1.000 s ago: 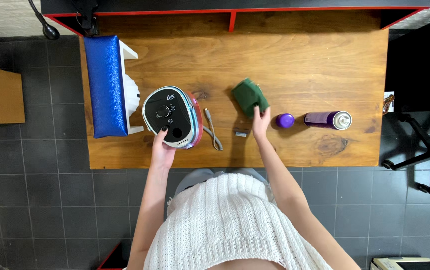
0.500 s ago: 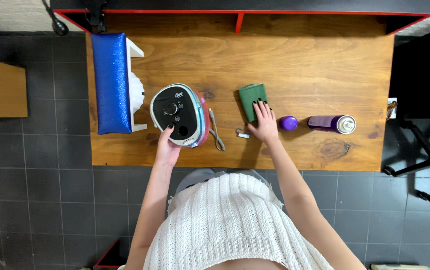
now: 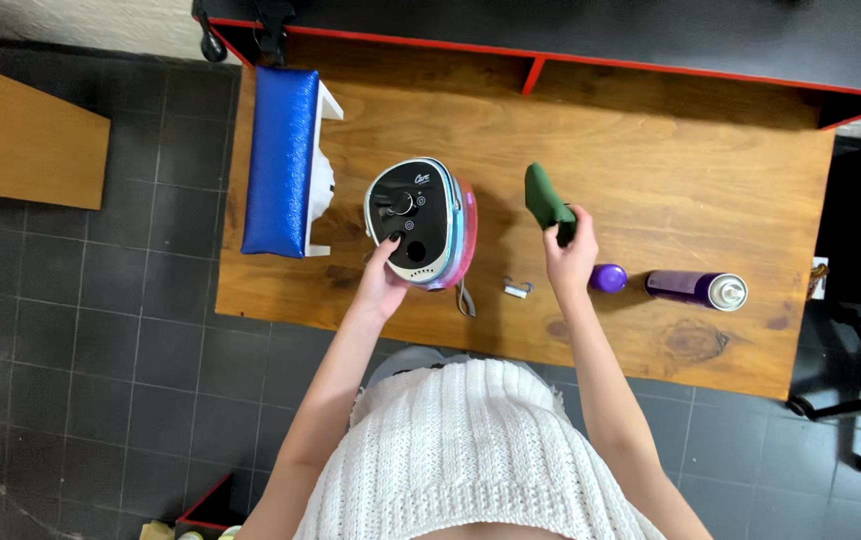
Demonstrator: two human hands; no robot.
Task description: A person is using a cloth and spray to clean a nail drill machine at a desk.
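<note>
The left hand (image 3: 383, 280) rests spread against the near edge of the black-and-white device (image 3: 416, 222), fingertips on its dark panel, apparently steadying it on the wooden table (image 3: 651, 180). The right hand (image 3: 571, 255) pinches the lower end of a dark green pouch (image 3: 547, 198), lifting it so it stands up, left of the purple cap (image 3: 608, 278) and bottle (image 3: 696, 289).

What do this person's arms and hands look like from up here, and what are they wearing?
Both arms are bare from shoulder to wrist, with no sleeves, gloves, watch or bracelets visible. The left hand has dark-painted fingernails; the right hand also appears to, though they are harder to see. The person wears a white, ribbed knit sleeveless top. Any rings are too small to tell.
</note>
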